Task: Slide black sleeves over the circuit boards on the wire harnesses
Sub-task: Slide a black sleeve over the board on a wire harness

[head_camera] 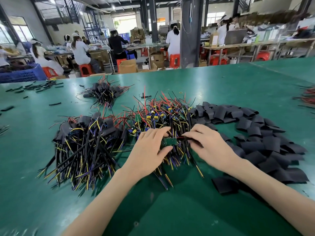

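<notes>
Toward the bench's [221, 82] near edge, the left hand [150, 147] pinches a bare circuit board [169, 141] atop the harness pile [167, 114]. The right hand [208, 143] pinches its red wire [179, 138]. The next move probably calls for a black sleeve [265, 142] from the heap rightward.

The worktop [221, 79] is plain green, the sleeves [269, 143] matt black, the circuit board [168, 141] green, the harness wires [80, 160] black, yellow, blue and red, the stools [174, 60] orange-red.
</notes>
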